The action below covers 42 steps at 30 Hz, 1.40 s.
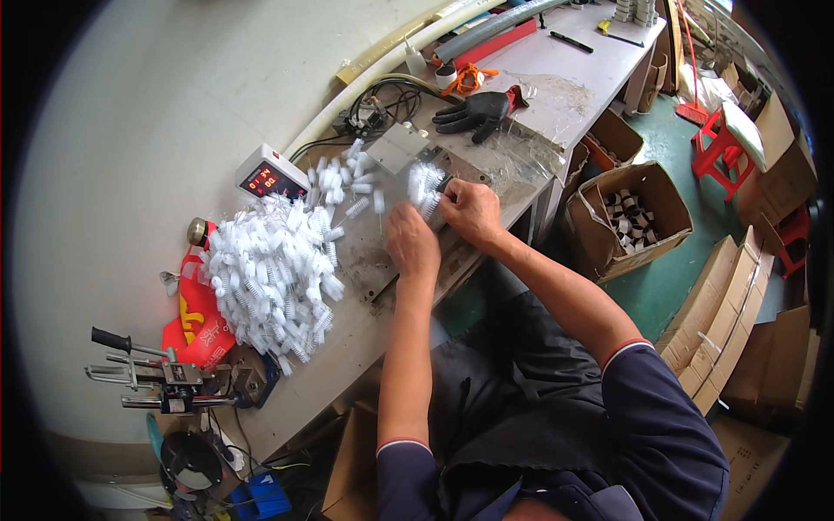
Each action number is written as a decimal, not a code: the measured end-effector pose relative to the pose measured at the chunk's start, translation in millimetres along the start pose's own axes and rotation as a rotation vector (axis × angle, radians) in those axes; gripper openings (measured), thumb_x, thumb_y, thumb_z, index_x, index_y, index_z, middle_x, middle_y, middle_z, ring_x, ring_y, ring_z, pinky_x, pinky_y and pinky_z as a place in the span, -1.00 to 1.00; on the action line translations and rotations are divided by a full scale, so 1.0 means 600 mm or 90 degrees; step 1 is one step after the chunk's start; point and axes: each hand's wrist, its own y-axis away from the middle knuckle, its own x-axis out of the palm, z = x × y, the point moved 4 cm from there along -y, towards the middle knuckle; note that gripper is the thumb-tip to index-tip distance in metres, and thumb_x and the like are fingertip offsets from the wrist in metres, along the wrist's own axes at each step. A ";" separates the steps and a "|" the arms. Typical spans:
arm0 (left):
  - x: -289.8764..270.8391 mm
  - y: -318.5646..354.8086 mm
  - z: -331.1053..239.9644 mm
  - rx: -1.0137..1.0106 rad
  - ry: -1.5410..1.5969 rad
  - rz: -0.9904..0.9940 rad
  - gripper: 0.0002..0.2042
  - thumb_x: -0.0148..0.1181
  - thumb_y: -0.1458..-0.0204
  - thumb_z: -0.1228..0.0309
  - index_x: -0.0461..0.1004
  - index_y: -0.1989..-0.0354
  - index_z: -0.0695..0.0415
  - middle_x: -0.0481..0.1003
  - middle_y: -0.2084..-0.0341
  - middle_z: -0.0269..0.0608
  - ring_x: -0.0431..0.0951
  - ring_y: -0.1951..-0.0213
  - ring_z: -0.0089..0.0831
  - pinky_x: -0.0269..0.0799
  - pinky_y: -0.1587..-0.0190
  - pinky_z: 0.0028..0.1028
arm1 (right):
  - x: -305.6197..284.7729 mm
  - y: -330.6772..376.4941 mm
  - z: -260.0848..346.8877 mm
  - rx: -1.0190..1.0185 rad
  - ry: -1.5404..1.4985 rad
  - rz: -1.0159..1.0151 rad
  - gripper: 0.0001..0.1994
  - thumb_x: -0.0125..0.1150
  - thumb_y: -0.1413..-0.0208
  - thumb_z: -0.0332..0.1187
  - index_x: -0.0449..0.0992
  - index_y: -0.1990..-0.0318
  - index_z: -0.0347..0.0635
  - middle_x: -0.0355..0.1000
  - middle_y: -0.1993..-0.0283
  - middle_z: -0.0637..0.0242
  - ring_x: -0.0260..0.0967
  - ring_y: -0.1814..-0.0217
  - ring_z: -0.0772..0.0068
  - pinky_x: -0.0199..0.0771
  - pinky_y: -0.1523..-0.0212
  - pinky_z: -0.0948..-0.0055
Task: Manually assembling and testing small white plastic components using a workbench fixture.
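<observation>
One blurred bunch of white bristled brushes (423, 182) sits at the fingertips of both hands, above a worn metal plate (363, 253) on the bench. The left hand (413, 238) is just below the bunch, fingers curled inward; whether it grips a brush I cannot tell. The right hand (471, 211) is to the right of the bunch, fingers bent and drawn together near a dark part, its hold likewise too blurred to tell.

Next to the bunch, a flat metal block (396, 149) is bolted on the plate, and loose brushes (334, 180) lie scattered to the left. Beyond these, a large heap of similar brushes (269, 273) covers the bench beside a white box with a lit red display (271, 176). A red bag (198, 319) lies partly under the heap, and a lever-handled metal device (178, 378) stands at the near left.

Farther up, a black glove (474, 115) rests near an orange cord (470, 80), with a black pen (571, 41) well apart. On the green floor to the right, an open carton (584, 227) holds black-and-white ring-shaped pieces (632, 217); a red stool (724, 161) stands farther off.
</observation>
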 end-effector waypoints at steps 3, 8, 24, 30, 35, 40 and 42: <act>-0.002 0.005 -0.019 0.020 -0.009 0.006 -0.93 -0.04 -0.20 0.53 0.35 0.19 0.21 0.46 0.24 0.00 0.51 0.11 -0.01 0.52 0.10 -0.14 | -0.003 -0.001 -0.007 -0.013 -0.003 -0.013 -0.76 0.26 -0.05 -0.18 0.60 0.38 -0.19 0.54 0.43 -0.07 0.54 0.29 -0.21 0.51 0.21 -0.07; -0.002 0.008 -0.021 0.052 -0.011 -0.007 -0.94 -0.03 -0.20 0.53 0.34 0.20 0.19 0.44 0.25 -0.03 0.51 0.11 -0.04 0.54 0.11 -0.16 | 0.000 -0.001 -0.005 -0.031 0.017 -0.021 -0.78 0.23 -0.03 -0.21 0.60 0.39 -0.20 0.53 0.44 -0.08 0.54 0.31 -0.22 0.51 0.22 -0.08; -0.032 0.012 0.101 -0.433 0.669 -0.025 -0.83 0.01 -0.36 0.40 0.45 0.09 0.24 0.61 0.38 -0.16 0.51 0.51 -0.45 0.44 0.44 -0.40 | -0.008 0.005 0.004 -0.057 0.020 -0.025 -0.75 0.28 -0.11 -0.19 0.56 0.42 -0.20 0.54 0.43 -0.01 0.55 0.31 -0.17 0.52 0.23 -0.03; -0.038 0.029 0.189 -0.478 1.087 -0.033 -0.86 0.14 -0.36 0.33 0.45 0.12 0.13 0.54 0.38 -0.26 0.47 0.48 -0.52 0.34 0.54 -0.49 | 0.003 0.031 0.055 -0.324 0.003 -0.014 -0.80 0.29 -0.12 -0.31 0.47 0.47 -0.18 0.49 0.46 0.13 0.52 0.39 -0.06 0.52 0.36 0.08; -0.044 0.026 0.191 -0.488 1.019 -0.121 -0.85 0.14 -0.35 0.30 0.45 0.10 0.11 0.53 0.39 -0.29 0.44 0.50 -0.55 0.32 0.54 -0.51 | 0.059 0.052 0.111 -0.445 0.048 0.083 -0.85 0.23 -0.13 -0.34 0.46 0.40 -0.17 0.47 0.40 0.17 0.51 0.38 -0.02 0.53 0.36 0.09; -0.048 0.034 0.193 -0.480 1.027 -0.163 -0.79 0.11 -0.36 0.27 0.47 0.07 0.18 0.54 0.44 -0.26 0.45 0.52 -0.54 0.32 0.54 -0.48 | 0.150 0.005 0.159 -0.318 0.284 0.189 -0.88 0.22 -0.05 -0.41 0.60 0.29 -0.23 0.61 0.23 0.01 0.64 0.21 -0.01 0.65 0.20 0.14; -0.052 0.037 0.201 -0.465 1.047 -0.169 -0.79 0.10 -0.36 0.29 0.46 0.09 0.20 0.52 0.44 -0.23 0.44 0.52 -0.53 0.32 0.54 -0.48 | 0.167 -0.013 0.197 -0.298 0.326 0.251 -0.87 0.22 -0.04 -0.41 0.63 0.29 -0.23 0.62 0.22 0.01 0.65 0.19 0.01 0.66 0.18 0.16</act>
